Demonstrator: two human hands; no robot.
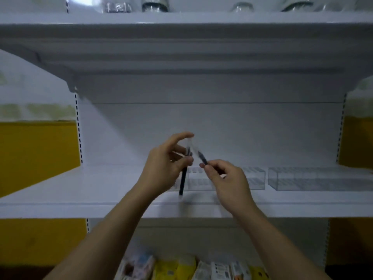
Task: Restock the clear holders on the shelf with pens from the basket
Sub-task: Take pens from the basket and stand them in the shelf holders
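Both hands are raised in front of the white metal shelf (90, 188), close together at its middle.

Left hand (165, 166): thumb and curled fingers grip a dark slender pen (182, 182), which stands nearly upright, its lower end hanging just above the shelf's front part. The forefinger arches over the top of the pen. A clear, blurred bit of plastic (191, 143) sits under that fingertip; whether it is a cap or a wrapper cannot be told.

Right hand (228, 180): thumb and forefinger pinch a second dark pen (202, 158) at its lower end. This pen is tilted up and to the left, and its upper tip meets the clear plastic beside the first pen.

Holders: a clear plastic holder (255, 178) with rows of small compartments stands on the shelf directly behind the hands, partly hidden by them. A longer clear plastic holder (314, 178) stands to its right, with a narrow gap between the two. No pen shows in the visible compartments of either — both pens are in the hands, above and in front of the first holder.

Surroundings: an upper white shelf (181, 19) carries glass jars (154, 5). Coloured packets (177, 267) lie below, at the bottom edge of view. A yellow wall (36, 150) shows on either side of the unit
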